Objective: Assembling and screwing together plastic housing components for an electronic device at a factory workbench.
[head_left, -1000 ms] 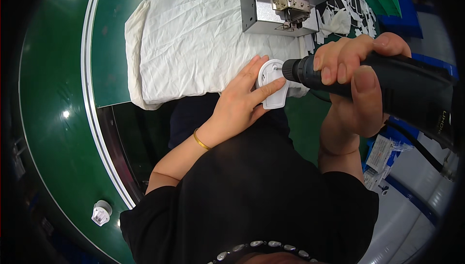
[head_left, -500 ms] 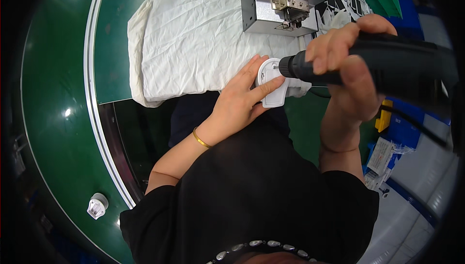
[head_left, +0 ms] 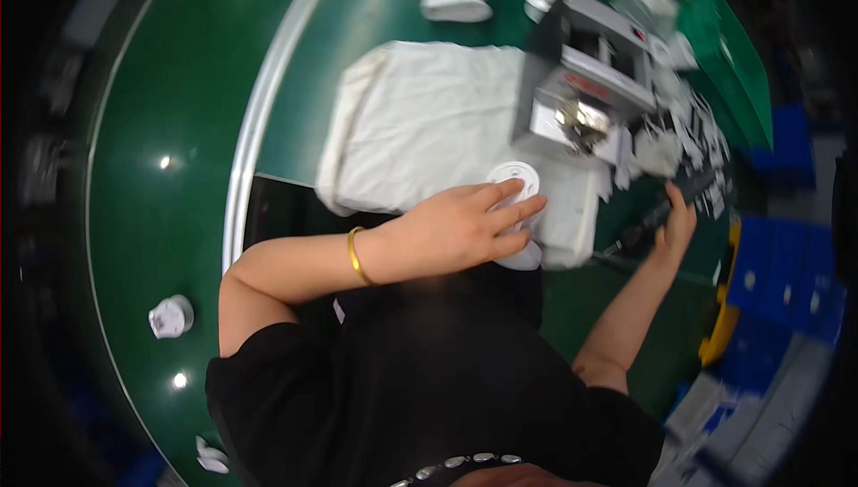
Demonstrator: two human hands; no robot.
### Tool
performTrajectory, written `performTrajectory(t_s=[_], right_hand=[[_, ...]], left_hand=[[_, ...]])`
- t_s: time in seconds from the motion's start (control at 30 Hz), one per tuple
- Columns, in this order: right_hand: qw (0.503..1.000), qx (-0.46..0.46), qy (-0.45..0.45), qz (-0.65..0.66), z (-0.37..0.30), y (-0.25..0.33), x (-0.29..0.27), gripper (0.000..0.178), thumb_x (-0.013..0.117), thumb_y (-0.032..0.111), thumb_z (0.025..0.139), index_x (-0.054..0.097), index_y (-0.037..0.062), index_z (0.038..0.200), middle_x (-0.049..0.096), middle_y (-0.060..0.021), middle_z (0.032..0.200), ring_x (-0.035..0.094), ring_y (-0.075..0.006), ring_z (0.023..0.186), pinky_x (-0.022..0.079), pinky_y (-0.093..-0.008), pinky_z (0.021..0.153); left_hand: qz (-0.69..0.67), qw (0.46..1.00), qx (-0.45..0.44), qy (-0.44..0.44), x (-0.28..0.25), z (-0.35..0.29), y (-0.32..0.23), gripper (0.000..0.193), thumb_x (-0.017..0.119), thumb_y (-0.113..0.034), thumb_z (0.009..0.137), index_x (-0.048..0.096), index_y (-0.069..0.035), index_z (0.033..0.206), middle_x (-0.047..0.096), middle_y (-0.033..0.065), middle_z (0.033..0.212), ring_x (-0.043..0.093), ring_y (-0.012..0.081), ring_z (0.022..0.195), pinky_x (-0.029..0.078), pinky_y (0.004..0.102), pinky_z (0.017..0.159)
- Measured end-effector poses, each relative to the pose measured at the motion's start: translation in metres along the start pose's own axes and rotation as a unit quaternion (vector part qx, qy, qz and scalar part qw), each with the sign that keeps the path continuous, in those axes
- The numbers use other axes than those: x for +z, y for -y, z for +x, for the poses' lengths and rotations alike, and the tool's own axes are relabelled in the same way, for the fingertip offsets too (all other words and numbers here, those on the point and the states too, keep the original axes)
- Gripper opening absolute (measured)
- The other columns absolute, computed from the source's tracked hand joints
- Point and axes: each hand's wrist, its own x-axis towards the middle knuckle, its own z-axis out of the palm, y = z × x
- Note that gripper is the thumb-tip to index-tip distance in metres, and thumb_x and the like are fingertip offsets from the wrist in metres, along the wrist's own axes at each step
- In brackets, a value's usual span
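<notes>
So your white plastic housing (head_left: 515, 171) is sitting at the near edge of that folded white cloth (head_left: 429, 121), round end pointing away from you. Your left hand (head_left: 472, 223) has it, fingers loosely spread and bent over the top, covering the middle. Nice gold bracelet (head_left: 356, 255) on that wrist btw. Over to the right, your right hand (head_left: 677, 222) is curled round a dark electric screwdriver (head_left: 636, 232), tip angled back toward the cloth, well apart from the housing. Can't tell if it's touching the bench, kinda blurry. Behind the cloth there's a grey metal bench machine (head_left: 541, 116), with white scraps (head_left: 657, 155) beside it and a green bin (head_left: 737, 85) past those.
</notes>
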Motion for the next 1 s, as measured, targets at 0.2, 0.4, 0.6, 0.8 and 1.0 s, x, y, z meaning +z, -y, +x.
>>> performTrajectory(t_s=[0.2,0.4,0.6,0.8,1.0], right_hand=[[0.997,-0.046,-0.016,-0.067,0.015,-0.023,-0.01,0.041,0.076,0.008,0.082,0.062,-0.0043,0.118,0.067,-0.0096,0.103,0.063,-0.0187,0.09,0.05,-0.031,0.078],[0.987,-0.117,0.006,-0.113,0.018,-0.028,-0.004,0.046,0.076,0.016,0.085,0.061,-0.0064,0.123,0.065,-0.0111,0.106,0.061,-0.0174,0.082,0.051,-0.0292,0.072],[0.988,-0.123,0.035,-0.081,0.044,-0.041,-0.016,0.039,0.075,0.019,0.087,0.063,-0.0069,0.113,0.068,-0.0132,0.102,0.062,-0.0193,0.083,0.051,-0.0306,0.074],[0.986,-0.146,0.038,-0.074,0.018,-0.039,-0.026,0.035,0.074,0.016,0.088,0.064,-0.0035,0.115,0.069,-0.0117,0.101,0.064,-0.0186,0.085,0.052,-0.0328,0.077],[0.991,-0.126,-0.048,-0.001,0.004,-0.039,0.01,0.075,0.081,0.017,0.082,0.042,-0.0048,0.142,0.049,-0.0236,0.141,0.052,-0.03,0.126,0.04,-0.0381,0.107]], left_hand=[[-0.07,0.884,-0.358,-0.291,-0.059,-0.063,0.093,0.039,0.07,0.0,0.076,0.056,-0.005,0.113,0.06,0.0138,0.129,0.066,0.0272,0.097,0.055,0.0366,0.077],[0.076,0.662,-0.613,-0.425,-0.06,-0.2,0.246,0.044,0.079,-0.018,0.077,0.058,0.001,0.11,0.068,0.0204,0.108,0.067,0.0334,0.098,0.054,0.0405,0.086],[0.169,0.594,-0.728,-0.297,-0.074,-0.234,0.221,0.078,0.09,-0.034,0.065,0.055,0.002,0.125,0.064,0.0232,0.12,0.061,0.0407,0.11,0.05,0.0436,0.098],[0.109,0.769,-0.622,0.103,-0.19,-0.366,0.096,0.091,0.083,-0.04,0.068,0.045,-0.005,0.144,0.058,0.0232,0.133,0.06,0.0379,0.119,0.051,0.0473,0.098],[-0.216,0.426,-0.879,0.003,-0.264,-0.581,-0.042,0.095,0.086,0.005,0.049,0.052,-0.003,0.137,0.057,0.0137,0.134,0.06,0.0285,0.114,0.056,0.0417,0.088]])
